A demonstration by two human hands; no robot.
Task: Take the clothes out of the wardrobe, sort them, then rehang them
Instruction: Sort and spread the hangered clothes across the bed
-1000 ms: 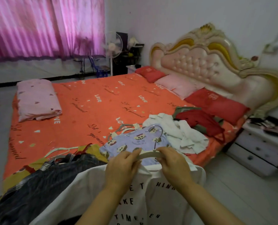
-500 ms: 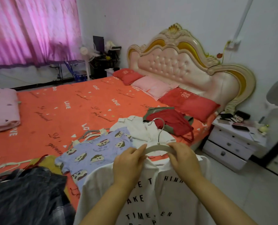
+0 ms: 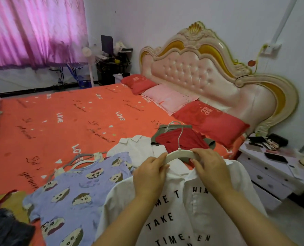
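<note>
I hold up a white shirt [image 3: 179, 215] with black lettering on a white hanger [image 3: 178, 154]. My left hand [image 3: 150, 173] grips the hanger's left arm at the collar. My right hand [image 3: 210, 167] grips its right arm. The metal hook stands upright above the hands. On the orange bed [image 3: 64, 121] behind lie a purple cartoon-print T-shirt [image 3: 80, 189], a white collared garment [image 3: 138, 146] and a red garment on a green one [image 3: 183, 139]. Loose hangers [image 3: 80, 159] lie above the purple shirt.
A dark denim garment [image 3: 7, 228] and a yellow one [image 3: 14, 201] lie at the bed's lower left. Red and pink pillows [image 3: 209, 119] line the padded headboard [image 3: 201, 71]. A white nightstand [image 3: 275, 167] with small items stands to the right. A fan [image 3: 88, 57] and desk are by the pink curtain.
My view has swung right, shifting the bed and clothes leftward. Both hands keep their hold on the hanger and the shirt stays raised in front of me.
</note>
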